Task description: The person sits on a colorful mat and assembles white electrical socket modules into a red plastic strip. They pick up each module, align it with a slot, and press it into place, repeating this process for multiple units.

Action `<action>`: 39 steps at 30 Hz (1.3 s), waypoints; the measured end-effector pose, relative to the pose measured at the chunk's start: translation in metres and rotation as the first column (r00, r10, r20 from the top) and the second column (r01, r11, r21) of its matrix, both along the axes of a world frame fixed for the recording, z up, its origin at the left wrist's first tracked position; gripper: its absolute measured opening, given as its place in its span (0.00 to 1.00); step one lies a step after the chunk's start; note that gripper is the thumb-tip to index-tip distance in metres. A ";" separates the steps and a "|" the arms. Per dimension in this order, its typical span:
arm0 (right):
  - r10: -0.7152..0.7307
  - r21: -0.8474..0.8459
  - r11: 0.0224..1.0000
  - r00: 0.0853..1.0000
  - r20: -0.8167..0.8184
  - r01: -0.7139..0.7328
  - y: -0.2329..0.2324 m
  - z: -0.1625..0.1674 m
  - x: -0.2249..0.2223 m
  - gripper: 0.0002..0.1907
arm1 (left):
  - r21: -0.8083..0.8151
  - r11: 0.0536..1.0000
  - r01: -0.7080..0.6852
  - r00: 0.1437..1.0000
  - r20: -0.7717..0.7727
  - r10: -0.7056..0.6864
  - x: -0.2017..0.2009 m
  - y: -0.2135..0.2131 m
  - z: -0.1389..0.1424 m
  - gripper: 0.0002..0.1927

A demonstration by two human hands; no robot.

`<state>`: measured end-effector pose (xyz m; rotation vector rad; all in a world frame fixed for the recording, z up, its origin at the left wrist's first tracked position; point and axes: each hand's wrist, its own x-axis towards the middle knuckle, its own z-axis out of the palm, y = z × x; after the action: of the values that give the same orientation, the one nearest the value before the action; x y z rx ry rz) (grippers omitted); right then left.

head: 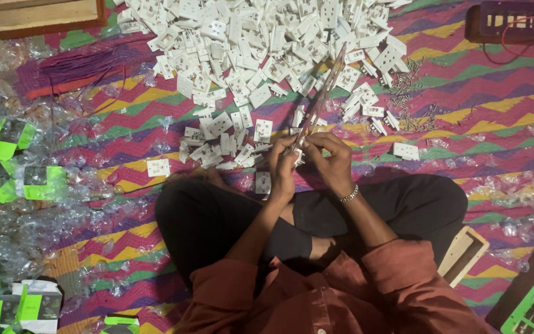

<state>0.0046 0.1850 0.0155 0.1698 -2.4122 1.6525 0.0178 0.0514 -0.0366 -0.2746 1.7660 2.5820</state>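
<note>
Covering the floor, a zigzag-striped mat (465,117).

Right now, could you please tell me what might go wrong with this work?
The long tool in the right hand might slip toward the left hand gripping the small white part. The loose screws on the mat could scatter or prick a leg.

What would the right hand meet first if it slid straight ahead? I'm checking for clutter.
Likely the loose white socket plates beyond the right hand, before the screws; depth is unclear.
</note>
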 end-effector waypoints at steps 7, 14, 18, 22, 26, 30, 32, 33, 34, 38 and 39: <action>-0.014 -0.084 0.996 0.997 0.075 0.020 0.002 -0.001 -0.001 0.07 | -0.027 0.999 0.039 0.997 -0.072 -0.040 0.000 -0.002 -0.004 0.17; 0.011 -0.015 1.000 0.998 0.060 -0.010 0.008 -0.007 -0.004 0.05 | 0.029 0.998 0.061 0.995 -0.076 -0.058 0.000 0.000 -0.001 0.17; 0.001 -0.040 0.999 0.998 0.055 0.001 0.007 -0.011 -0.003 0.05 | 0.039 0.996 0.086 0.993 -0.082 -0.083 0.001 0.000 0.001 0.17; 0.026 -0.076 0.997 0.999 0.030 -0.024 0.004 -0.015 -0.002 0.04 | 0.031 0.995 0.094 0.993 -0.074 -0.092 0.000 -0.001 0.000 0.18; 0.029 0.090 0.996 0.994 -0.110 -0.019 0.002 -0.014 -0.002 0.03 | 0.004 0.996 0.084 0.995 -0.059 -0.084 0.002 -0.001 -0.002 0.18; 0.028 0.154 0.988 0.987 -0.160 -0.003 -0.002 -0.012 -0.002 0.02 | -0.005 0.997 0.075 0.997 -0.033 -0.075 0.005 -0.002 -0.001 0.17; 0.017 0.167 0.986 0.987 -0.163 0.011 -0.004 -0.012 -0.002 0.03 | -0.053 0.995 0.084 0.994 -0.066 -0.087 0.005 -0.003 0.001 0.18; 0.007 0.173 0.985 0.988 -0.156 0.020 -0.005 -0.013 -0.002 0.03 | -0.077 0.994 0.078 0.994 -0.073 -0.084 0.005 -0.003 0.002 0.18; -0.004 0.178 0.984 0.989 -0.149 0.030 -0.006 -0.014 -0.001 0.03 | -0.101 0.992 0.074 0.994 -0.079 -0.082 0.005 -0.003 0.003 0.18; -0.028 0.192 0.980 0.988 -0.149 0.056 -0.008 -0.021 0.000 0.04 | -0.019 0.994 0.109 0.994 0.023 -0.109 0.005 -0.005 0.007 0.19; -0.037 0.184 0.981 0.990 -0.137 0.062 -0.008 -0.022 -0.001 0.05 | -0.044 0.992 0.118 0.993 0.003 -0.118 0.006 -0.005 0.007 0.20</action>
<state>0.0039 0.1771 -0.0065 0.2402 -2.4470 1.3454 0.0234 0.0463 -0.0292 -0.1652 1.7830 2.4646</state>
